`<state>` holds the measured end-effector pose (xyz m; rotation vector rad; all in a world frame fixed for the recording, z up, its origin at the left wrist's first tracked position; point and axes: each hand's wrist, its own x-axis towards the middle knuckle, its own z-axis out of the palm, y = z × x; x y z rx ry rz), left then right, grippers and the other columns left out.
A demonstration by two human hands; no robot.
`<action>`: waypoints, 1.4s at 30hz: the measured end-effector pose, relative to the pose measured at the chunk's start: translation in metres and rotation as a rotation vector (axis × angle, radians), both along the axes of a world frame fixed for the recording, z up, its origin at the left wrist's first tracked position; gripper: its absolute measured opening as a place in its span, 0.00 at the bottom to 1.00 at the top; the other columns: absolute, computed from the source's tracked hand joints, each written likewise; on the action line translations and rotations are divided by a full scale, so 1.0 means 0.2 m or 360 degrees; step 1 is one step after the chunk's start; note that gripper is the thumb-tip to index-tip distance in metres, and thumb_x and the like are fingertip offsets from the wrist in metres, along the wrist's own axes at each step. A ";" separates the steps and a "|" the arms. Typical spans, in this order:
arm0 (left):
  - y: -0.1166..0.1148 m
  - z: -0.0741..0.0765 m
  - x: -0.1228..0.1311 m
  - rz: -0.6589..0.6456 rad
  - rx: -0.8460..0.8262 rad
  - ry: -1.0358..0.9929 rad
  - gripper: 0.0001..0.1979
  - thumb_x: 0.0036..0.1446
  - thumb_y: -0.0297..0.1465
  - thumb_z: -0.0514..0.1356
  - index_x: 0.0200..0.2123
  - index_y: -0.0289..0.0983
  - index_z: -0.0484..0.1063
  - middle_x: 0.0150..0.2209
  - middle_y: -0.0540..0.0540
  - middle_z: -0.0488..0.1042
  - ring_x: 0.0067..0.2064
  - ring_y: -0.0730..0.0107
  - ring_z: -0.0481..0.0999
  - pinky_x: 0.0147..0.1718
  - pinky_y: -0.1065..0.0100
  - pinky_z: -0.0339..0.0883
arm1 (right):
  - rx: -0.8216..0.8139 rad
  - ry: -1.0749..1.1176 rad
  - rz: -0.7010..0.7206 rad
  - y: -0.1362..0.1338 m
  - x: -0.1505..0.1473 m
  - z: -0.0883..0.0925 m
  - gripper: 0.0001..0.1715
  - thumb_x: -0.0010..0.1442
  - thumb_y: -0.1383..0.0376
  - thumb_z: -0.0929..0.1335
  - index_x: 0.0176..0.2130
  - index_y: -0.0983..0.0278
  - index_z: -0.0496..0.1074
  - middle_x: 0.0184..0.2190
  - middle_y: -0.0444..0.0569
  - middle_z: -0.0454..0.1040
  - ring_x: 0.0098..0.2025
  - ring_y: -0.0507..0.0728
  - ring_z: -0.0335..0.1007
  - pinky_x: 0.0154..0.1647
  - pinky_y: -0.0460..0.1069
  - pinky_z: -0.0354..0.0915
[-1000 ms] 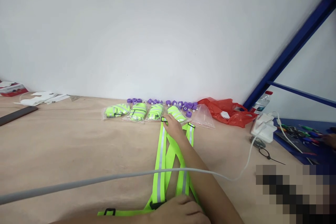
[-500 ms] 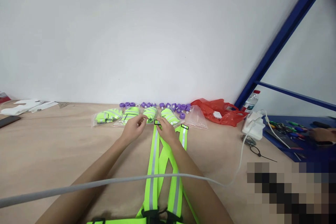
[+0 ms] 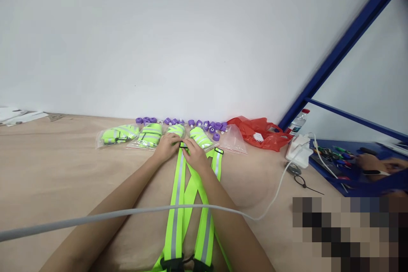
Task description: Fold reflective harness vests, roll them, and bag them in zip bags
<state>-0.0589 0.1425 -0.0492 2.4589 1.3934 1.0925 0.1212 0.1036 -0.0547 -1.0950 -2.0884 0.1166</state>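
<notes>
A neon-yellow reflective strap vest point(image 3: 177, 204) with grey stripes lies stretched out below me. At the top of its left strap is a black slide buckle point(image 3: 184, 145). My left hand point(image 3: 168, 146) pinches at the buckle's left side with closed fingers, which partly hide what they grip. From the other side my right hand point(image 3: 195, 156) grips the buckle and strap top, its fingertips meeting the left ones. A second slide buckle point(image 3: 219, 151) sits on the right strap, untouched. Black clips point(image 3: 172, 262) join the straps near the bottom edge.
Behind the hands lie bagged folded vests point(image 3: 149, 135), purple round pieces point(image 3: 213, 129), a clear bag point(image 3: 234, 140) and a red plastic bag point(image 3: 259, 131). A white cable point(image 3: 143, 211) crosses above my forearms. A co-worker's hand point(image 3: 372, 168) is at right.
My left hand has moved in to the buckle, and its fingertips now meet those of my right hand there. The whole view has shifted slightly.
</notes>
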 end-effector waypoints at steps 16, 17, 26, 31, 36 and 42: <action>-0.04 0.02 0.01 0.0050 -0.0132 -0.0149 0.14 0.60 0.29 0.56 0.39 0.38 0.82 0.37 0.43 0.81 0.41 0.58 0.77 0.45 0.60 0.69 | -0.0079 -0.0115 -0.0028 -0.01 0.00 0.01 0.22 0.65 0.68 0.64 0.57 0.61 0.70 0.53 0.54 0.72 0.53 0.61 0.71 0.49 0.53 0.71; -0.04 0.03 0.01 0.0040 -0.0149 -0.0162 0.13 0.60 0.29 0.56 0.39 0.38 0.82 0.38 0.43 0.82 0.42 0.58 0.77 0.45 0.60 0.69 | -0.0078 -0.0112 -0.0028 -0.02 0.00 0.01 0.22 0.65 0.68 0.64 0.57 0.61 0.70 0.53 0.54 0.72 0.53 0.61 0.71 0.49 0.53 0.71; -0.18 0.19 0.01 -0.0091 -0.0274 -0.0275 0.17 0.62 0.31 0.53 0.50 0.34 0.76 0.37 0.44 0.80 0.39 0.61 0.79 0.41 0.64 0.71 | -0.0085 -0.0049 -0.0069 0.00 0.01 0.00 0.22 0.67 0.68 0.62 0.58 0.62 0.69 0.55 0.56 0.71 0.57 0.61 0.68 0.53 0.53 0.69; -0.58 0.39 0.10 -0.0579 -0.0159 0.0011 0.12 0.64 0.29 0.53 0.43 0.39 0.76 0.39 0.45 0.79 0.39 0.64 0.76 0.42 0.65 0.69 | -0.0124 -0.0038 -0.0078 0.00 0.01 -0.01 0.22 0.67 0.69 0.62 0.58 0.60 0.70 0.56 0.54 0.71 0.56 0.60 0.69 0.52 0.53 0.70; -1.09 0.38 0.26 -0.1390 0.0113 0.0589 0.11 0.68 0.36 0.56 0.49 0.39 0.73 0.46 0.47 0.79 0.48 0.63 0.75 0.56 0.62 0.64 | -0.0140 -0.0042 -0.0077 0.00 0.00 0.00 0.23 0.66 0.70 0.63 0.59 0.60 0.70 0.56 0.53 0.71 0.56 0.60 0.69 0.54 0.53 0.69; -1.21 0.18 0.30 -0.1394 0.0207 0.0705 0.18 0.74 0.33 0.46 0.60 0.37 0.67 0.60 0.49 0.74 0.64 0.74 0.67 0.67 0.68 0.51 | -0.0135 -0.0106 -0.0089 -0.01 0.00 0.01 0.24 0.64 0.72 0.64 0.59 0.62 0.70 0.56 0.54 0.71 0.57 0.61 0.68 0.55 0.54 0.69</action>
